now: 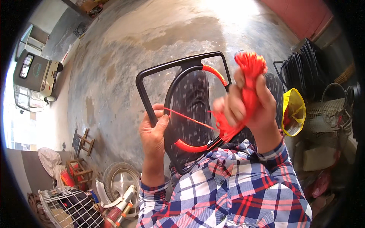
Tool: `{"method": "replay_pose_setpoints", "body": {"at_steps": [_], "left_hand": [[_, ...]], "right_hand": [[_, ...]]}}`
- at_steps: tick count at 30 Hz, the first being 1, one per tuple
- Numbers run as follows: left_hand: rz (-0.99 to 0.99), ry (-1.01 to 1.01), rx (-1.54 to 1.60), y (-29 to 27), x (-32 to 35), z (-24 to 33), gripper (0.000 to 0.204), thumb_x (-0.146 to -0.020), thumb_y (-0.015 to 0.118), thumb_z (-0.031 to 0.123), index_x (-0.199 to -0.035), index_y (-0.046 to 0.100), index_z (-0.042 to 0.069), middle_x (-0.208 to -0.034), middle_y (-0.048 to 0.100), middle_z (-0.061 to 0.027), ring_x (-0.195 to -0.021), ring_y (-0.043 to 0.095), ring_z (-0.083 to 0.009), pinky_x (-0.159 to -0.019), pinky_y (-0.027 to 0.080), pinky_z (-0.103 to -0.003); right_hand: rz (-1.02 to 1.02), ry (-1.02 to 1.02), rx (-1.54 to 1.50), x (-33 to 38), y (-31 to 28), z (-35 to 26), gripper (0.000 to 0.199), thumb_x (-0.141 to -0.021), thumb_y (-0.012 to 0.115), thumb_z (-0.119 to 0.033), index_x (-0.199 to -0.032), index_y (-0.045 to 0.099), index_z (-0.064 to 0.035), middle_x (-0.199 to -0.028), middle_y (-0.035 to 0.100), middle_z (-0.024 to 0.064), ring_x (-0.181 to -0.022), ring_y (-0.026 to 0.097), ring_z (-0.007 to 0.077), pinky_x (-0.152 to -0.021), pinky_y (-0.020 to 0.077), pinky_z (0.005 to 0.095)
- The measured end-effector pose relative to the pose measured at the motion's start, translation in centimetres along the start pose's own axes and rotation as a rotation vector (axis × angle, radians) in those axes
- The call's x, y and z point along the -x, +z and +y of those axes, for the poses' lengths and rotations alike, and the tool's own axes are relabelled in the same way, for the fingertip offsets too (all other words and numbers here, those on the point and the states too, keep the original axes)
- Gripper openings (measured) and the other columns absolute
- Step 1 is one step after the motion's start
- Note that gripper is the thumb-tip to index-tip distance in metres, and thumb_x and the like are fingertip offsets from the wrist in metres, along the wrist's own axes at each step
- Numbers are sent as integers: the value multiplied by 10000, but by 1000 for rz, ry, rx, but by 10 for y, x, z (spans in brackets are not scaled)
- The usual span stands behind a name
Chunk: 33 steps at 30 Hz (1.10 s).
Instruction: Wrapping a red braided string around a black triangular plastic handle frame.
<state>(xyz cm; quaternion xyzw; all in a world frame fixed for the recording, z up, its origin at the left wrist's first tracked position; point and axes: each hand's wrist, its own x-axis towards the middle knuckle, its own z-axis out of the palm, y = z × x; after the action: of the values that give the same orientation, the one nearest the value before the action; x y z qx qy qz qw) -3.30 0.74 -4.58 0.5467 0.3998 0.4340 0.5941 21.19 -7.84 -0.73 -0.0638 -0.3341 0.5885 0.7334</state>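
Note:
A black frame (159, 67) with a round ring inside a squarish outline leans across my lap. My left hand (153, 133) is closed around its left side, thumb on the near face, with a strand of red cord at the fingers. Orange-red cord is wound round the ring (192, 147) at its lower part and at its upper right. In my right hand (243, 100), slightly blurred, is a thick bundle of red cord (249, 68), gripped around its middle. One strand runs taut across the ring's opening from the left fingers toward that bundle.
Several black frames (306, 62) stand stacked at the right, above a yellow bag (294, 114) and a wire basket (327, 114). At lower left are a wheel (121, 180), a white wire crate (70, 207) and small wooden stools (80, 169). A three-wheeled vehicle (36, 74) stands far left.

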Motion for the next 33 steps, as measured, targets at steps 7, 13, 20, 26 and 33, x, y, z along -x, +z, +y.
{"method": "replay_pose_setpoints", "body": {"at_steps": [7,13,20,26,33], "left_hand": [[-64,-268,129,-9,-7,6,184,-957,565,135,-1066,531,-9,-748,669,-165,-565,647,-192,-535,555,-286],[-89,-286,151,-14,-9,4,182,-970,574,169,-975,557,-12,-731,667,-158,-560,651,-196,-528,553,-285],[-88,-263,127,-7,-4,11,147,-967,598,179,-918,587,41,-662,655,-108,-538,624,-166,-519,526,-288],[-109,-152,22,13,3,22,157,-965,573,169,-918,563,20,-670,649,-128,-520,616,-173,-502,528,-273],[-120,-152,-1,27,5,31,159,-962,566,152,-902,572,4,-682,645,-117,-538,620,-170,-516,537,-274]], "right_hand": [[31,310,45,56,8,-6,550,-973,517,-470,-1205,463,25,-524,469,53,-395,403,125,-440,344,310],[332,228,434,64,-22,-13,450,-981,545,-222,-1330,450,45,-612,466,23,-423,361,61,-434,291,250],[215,272,1620,45,-65,20,196,-911,647,-180,-1007,573,-26,-710,608,107,-551,596,238,-523,458,326],[303,340,1471,15,-72,29,214,-865,667,-162,-1014,590,-31,-767,629,101,-689,609,181,-663,478,321],[84,517,267,0,-12,72,130,-910,585,-75,-1030,614,-33,-903,626,8,-871,559,72,-793,446,241]]}}
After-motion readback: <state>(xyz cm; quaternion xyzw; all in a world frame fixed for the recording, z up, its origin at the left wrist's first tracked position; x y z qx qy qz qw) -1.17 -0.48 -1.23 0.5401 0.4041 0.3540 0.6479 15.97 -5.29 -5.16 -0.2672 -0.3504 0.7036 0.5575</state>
